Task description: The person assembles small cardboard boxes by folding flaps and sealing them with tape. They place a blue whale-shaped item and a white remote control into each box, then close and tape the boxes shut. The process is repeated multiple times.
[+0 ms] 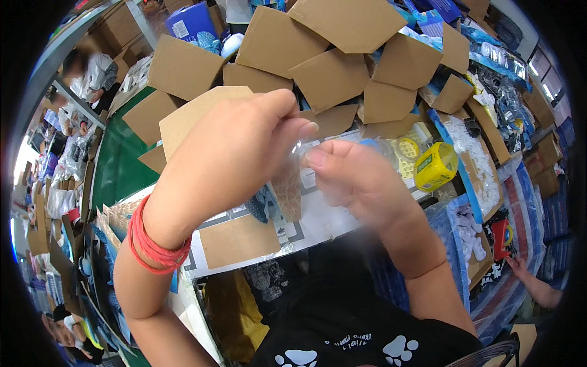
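**Clear plastic sleeve pinched between both hands, held up over the bench**

Clear film, glossy and crinkled: a small plastic sleeve (292,183) with a brownish insert showing through it. I see it raised close to the camera, hanging roughly upright, its top edge caught between the two hands.

Left hand (229,156): thumb and forefinger closed together on the sleeve's upper left edge. A bundle of red rubber bands (153,244) circles that wrist.

Right hand (351,177): thumb and fingers pressed shut on the sleeve's upper right edge, thumbnail facing the left thumb. The two thumbs sit just beside each other; I cannot tell whether they touch. Part of this hand is blurred.

Places below are taken from the sleeve.

Directly behind and under it: a white work surface (324,223) with a brown cardboard rectangle (239,240) lying flat on it, lower left of the sleeve.

Above and behind: a fanned stack of brown cardboard flaps (330,73), overlapping one another.

To the right, well apart: a yellow container (435,166), tilted, beside a tray of small white parts (483,165).

To the left: a green mat (119,162) under more cardboard.

Far lower right: another person's hand (520,266) at the picture's rim.

Below: my own black shirt with white paw prints (342,342).
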{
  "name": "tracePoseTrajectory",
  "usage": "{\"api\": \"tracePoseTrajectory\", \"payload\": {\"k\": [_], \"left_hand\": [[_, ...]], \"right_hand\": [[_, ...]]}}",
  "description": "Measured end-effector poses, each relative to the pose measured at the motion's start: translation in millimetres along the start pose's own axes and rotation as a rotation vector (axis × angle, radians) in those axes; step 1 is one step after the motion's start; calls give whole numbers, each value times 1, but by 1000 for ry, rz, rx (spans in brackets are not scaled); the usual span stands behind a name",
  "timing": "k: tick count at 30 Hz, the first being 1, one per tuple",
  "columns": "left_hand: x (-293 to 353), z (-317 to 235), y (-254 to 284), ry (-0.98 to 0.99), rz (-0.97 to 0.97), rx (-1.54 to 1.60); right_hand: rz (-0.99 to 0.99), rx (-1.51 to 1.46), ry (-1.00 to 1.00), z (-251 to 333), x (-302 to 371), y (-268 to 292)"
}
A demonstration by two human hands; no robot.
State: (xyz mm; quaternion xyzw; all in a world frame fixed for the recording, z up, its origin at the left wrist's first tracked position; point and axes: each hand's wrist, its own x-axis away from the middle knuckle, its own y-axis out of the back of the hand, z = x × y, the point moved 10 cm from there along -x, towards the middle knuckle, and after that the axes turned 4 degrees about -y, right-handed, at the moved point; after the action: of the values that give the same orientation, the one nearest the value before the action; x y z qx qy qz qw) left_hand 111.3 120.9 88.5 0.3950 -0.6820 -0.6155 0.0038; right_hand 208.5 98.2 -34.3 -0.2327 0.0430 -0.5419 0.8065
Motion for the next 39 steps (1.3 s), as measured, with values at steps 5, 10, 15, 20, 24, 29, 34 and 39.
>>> {"api": "tracePoseTrajectory", "payload": {"k": [5,10,15,20,24,29,34,39], "left_hand": [[2,18,-7,212,203,191],[-1,15,-3,82,212,158],[-4,18,-7,130,215,221],[-6,15,-12,42,279,281],[-8,15,-13,50,280,273],[-9,13,-6,29,190,126],[-5,10,-6,11,140,35],[-3,7,-3,-32,88,-19]], "right_hand": [[-142,157,128,11,6,-2],[-97,17,103,3,3,-2],[-274,191,261,20,15,-1],[-61,58,110,10,13,-12],[-96,-69,80,-6,6,-10],[-139,32,189,0,12,-11],[-143,30,118,-4,9,-9],[-158,-30,11,-8,5,-9]]}}
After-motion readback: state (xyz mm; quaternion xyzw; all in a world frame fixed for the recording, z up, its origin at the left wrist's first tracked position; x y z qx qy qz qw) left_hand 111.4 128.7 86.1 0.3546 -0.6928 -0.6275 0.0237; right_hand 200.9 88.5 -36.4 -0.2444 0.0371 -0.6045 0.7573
